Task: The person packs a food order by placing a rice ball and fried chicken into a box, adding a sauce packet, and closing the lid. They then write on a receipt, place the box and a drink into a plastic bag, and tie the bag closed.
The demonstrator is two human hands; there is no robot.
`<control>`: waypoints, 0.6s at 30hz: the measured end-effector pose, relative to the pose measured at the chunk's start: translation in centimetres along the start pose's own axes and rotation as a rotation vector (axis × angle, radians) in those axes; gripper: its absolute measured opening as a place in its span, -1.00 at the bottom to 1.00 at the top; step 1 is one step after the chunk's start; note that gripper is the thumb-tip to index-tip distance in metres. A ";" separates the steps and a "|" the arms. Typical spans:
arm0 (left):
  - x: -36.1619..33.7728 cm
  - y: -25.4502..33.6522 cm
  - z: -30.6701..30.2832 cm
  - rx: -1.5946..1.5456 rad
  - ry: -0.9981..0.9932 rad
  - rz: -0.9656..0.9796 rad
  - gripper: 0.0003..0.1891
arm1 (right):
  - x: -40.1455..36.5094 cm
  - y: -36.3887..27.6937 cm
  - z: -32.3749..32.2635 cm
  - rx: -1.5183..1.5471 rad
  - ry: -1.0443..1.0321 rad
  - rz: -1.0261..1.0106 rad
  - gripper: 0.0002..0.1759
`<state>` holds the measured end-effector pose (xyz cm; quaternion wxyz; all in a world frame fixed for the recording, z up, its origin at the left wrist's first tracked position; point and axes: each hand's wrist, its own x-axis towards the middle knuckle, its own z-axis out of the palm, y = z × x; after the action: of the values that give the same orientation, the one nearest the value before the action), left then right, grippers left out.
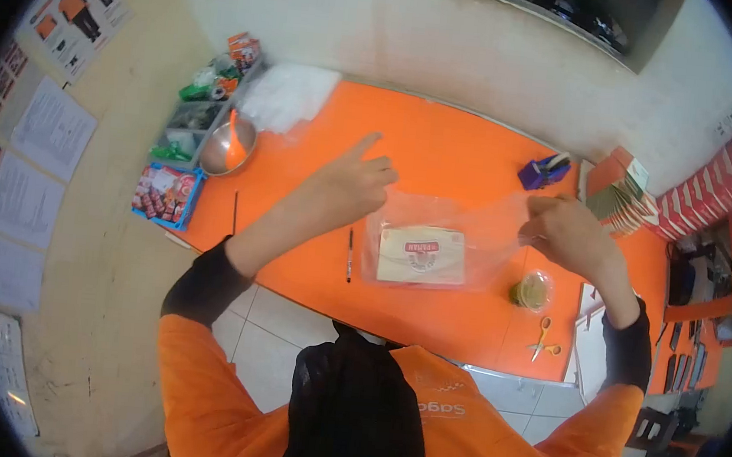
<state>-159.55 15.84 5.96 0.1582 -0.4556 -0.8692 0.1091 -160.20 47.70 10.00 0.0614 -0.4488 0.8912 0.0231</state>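
Observation:
A clear plastic bag (496,231) is spread over the orange table, with a cream box (419,270) bearing a red label and round print lying inside it. My left hand (353,182) is at the bag's upper left corner, index finger stretched out and the other fingers curled where the film meets them. On the other side, my right hand (567,233) pinches the bag's right end and draws the film out sideways. A round clear tub with green contents (533,292) stands below my right hand. Left of the bag lies a pen (350,255).
Orange-handled scissors (542,341) and white papers (589,348) lie at the near right. A metal bowl (213,163), a blue basket of red packets (165,194) and white plastic bags (286,95) occupy the left. A purple holder (545,171) and stacked boxes (707,187) stand at the right.

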 end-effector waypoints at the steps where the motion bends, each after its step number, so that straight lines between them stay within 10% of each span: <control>1: 0.4 -0.2 0.0 0.068 0.037 0.043 -0.94 | 0.0 -0.4 -0.4 -0.005 0.021 -0.008 -0.94; 8: 0.4 -0.6 0.2 0.241 0.301 0.144 -0.96 | -0.1 -3.2 -3.2 0.113 0.080 0.103 -0.93; 15: -1.9 0.9 4.7 -0.106 0.388 0.198 -0.84 | 3.2 -5.5 -0.8 0.269 -0.286 0.061 -0.82; 18: -4.6 1.3 3.5 -0.264 0.567 0.131 -0.64 | 7.2 -9.1 -5.5 0.199 0.072 0.106 -0.58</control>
<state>-157.40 12.62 1.49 0.3263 -0.5395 -0.7659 -0.1258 -157.61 35.98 14.63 0.0724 -0.3932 0.9132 -0.0784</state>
